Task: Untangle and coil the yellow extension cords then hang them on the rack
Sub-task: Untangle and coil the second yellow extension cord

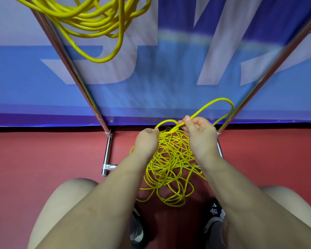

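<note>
A tangled heap of yellow extension cord (171, 166) lies on the red floor between the rack's legs. My left hand (146, 141) pinches a strand at the top of the heap. My right hand (199, 131) grips a raised loop of cord (221, 102) that arcs up and to the right. A coiled yellow cord (90, 20) hangs from the top of the chrome rack (68, 63) at the upper left.
The rack's two slanted chrome poles frame the work area, with the right pole (269, 72) close beside the loop. A low chrome base bar (107, 155) lies on the floor. A blue and white banner (151, 78) stands behind. My knees and shoes fill the bottom.
</note>
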Available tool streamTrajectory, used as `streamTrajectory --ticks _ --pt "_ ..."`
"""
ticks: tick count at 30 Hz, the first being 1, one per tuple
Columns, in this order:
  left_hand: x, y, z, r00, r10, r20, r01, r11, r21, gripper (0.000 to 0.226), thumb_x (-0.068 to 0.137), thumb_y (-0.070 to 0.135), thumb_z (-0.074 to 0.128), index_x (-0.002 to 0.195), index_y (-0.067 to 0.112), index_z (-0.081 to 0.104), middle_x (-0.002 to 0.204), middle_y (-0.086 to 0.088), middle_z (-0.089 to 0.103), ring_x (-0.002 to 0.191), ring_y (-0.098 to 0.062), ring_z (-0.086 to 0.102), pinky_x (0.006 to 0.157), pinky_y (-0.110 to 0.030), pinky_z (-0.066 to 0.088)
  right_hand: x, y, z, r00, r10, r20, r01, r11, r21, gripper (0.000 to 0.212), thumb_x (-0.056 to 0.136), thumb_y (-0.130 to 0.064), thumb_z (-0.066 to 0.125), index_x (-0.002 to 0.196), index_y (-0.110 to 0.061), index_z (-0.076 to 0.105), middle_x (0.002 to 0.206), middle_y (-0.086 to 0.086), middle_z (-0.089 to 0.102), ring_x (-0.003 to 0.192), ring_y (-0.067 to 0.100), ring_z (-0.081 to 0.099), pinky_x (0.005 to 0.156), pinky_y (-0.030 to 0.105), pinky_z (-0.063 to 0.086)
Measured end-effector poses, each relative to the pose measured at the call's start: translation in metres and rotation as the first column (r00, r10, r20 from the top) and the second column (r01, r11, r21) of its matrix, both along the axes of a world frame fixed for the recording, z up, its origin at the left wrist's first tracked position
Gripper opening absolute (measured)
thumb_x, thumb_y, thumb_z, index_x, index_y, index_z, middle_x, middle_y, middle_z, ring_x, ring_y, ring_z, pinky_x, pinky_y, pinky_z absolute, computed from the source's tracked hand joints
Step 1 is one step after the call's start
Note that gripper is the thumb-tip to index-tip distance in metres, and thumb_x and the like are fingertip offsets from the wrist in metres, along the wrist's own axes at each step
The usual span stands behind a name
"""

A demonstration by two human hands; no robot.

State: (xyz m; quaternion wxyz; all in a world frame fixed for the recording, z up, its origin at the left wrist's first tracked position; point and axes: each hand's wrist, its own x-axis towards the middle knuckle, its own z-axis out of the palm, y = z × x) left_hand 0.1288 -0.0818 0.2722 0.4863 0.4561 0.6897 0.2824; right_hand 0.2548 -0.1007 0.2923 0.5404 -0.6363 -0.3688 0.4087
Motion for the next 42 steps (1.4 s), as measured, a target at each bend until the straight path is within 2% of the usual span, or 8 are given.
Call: streamTrajectory --ticks 6,10,14,18,21,25,32,42 --pt "0.004 -0.007 0.006 0.980 -0.007 0.200 -0.004 0.999 0.052 0.027 0.097 0.024 0.050 0.072 0.018 0.058 0.070 0.000 0.054 0.063 -0.013 0.046 0.056 -0.017 0.039 0.007 0.003 0.015 0.950 -0.113 -0.291 0.094 0.992 -0.079 0.020 0.096 -0.020 0.049 0.079 -0.012 0.057 0.082 0.007 0.066 0.074 0.012 0.066 0.068 0.017 0.054" --pt "0.010 -0.012 0.006 0.948 -0.164 0.272 0.148 0.986 0.078 0.010 0.094 0.019 0.055 0.090 0.017 0.063 0.081 -0.002 0.062 0.077 -0.019 0.053 0.077 -0.033 0.042 0.020 0.006 0.021 0.913 -0.138 -0.383 0.102 0.988 -0.113 0.017 0.095 -0.018 0.052 0.081 -0.009 0.055 0.077 0.006 0.064 0.058 0.005 0.066 0.057 0.015 0.054" --pt "0.013 -0.014 0.013 0.895 -0.261 0.363 0.187 0.956 0.226 0.030 0.093 0.016 0.057 0.122 0.026 0.053 0.103 0.009 0.064 0.093 -0.001 0.060 0.091 -0.022 0.046 0.019 0.007 0.020 0.960 -0.046 -0.277 0.018 0.995 -0.102 0.015 0.093 -0.015 0.056 0.080 -0.009 0.056 0.075 0.006 0.065 0.055 0.004 0.066 0.055 0.015 0.053" --pt "0.014 -0.013 0.007 0.930 -0.343 0.132 0.271 0.884 0.382 0.037 0.083 0.030 0.068 0.118 0.032 0.060 0.121 -0.004 0.058 0.105 -0.015 0.058 0.094 -0.029 0.045 0.013 0.005 0.021 0.959 0.041 -0.281 -0.070 0.993 -0.095 0.012 0.092 -0.013 0.057 0.081 -0.008 0.055 0.070 0.003 0.065 0.053 0.002 0.064 0.052 0.016 0.052" --pt "0.014 -0.012 0.003 0.944 -0.304 0.131 0.251 0.915 0.316 0.045 0.073 0.044 0.071 0.114 0.028 0.066 0.088 0.000 0.064 0.064 -0.007 0.051 0.064 -0.027 0.043 0.009 0.005 0.016 0.977 0.051 -0.206 -0.071 0.993 -0.092 0.015 0.090 -0.014 0.060 0.076 -0.010 0.056 0.067 0.003 0.063 0.054 0.004 0.061 0.057 0.019 0.052" --pt "0.014 -0.012 0.003 0.961 -0.270 0.068 0.240 0.928 0.286 0.031 0.079 0.032 0.074 0.109 0.023 0.069 0.068 0.006 0.055 0.051 -0.004 0.043 0.058 -0.023 0.037 0.009 0.004 0.013 0.997 0.073 0.038 -0.070 0.995 -0.077 0.023 0.088 -0.021 0.063 0.067 -0.016 0.056 0.057 -0.004 0.052 0.047 -0.003 0.045 0.054 0.012 0.039" --pt "0.008 -0.015 -0.005 0.897 -0.381 -0.224 0.428 0.874 0.229 0.023 0.083 0.033 0.069 0.104 0.023 0.072 0.117 0.007 0.064 0.111 -0.009 0.057 0.097 -0.027 0.041 0.002 0.002 0.020 0.985 0.070 -0.159 -0.085 0.992 -0.092 0.019 0.094 -0.020 0.053 0.076 -0.014 0.057 0.073 0.002 0.062 0.067 0.010 0.061 0.062 0.019 0.050" --pt "-0.005 -0.011 0.002 0.945 -0.286 -0.160 0.326 0.868 0.376 0.020 0.080 0.026 0.074 0.088 0.030 0.057 0.081 0.008 0.057 0.072 -0.004 0.051 0.067 -0.017 0.039 0.035 0.011 0.036 0.867 -0.197 -0.458 0.144 0.978 -0.150 0.021 0.096 -0.028 0.050 0.080 -0.016 0.056 0.076 -0.001 0.060 0.073 0.008 0.064 0.059 0.014 0.050"
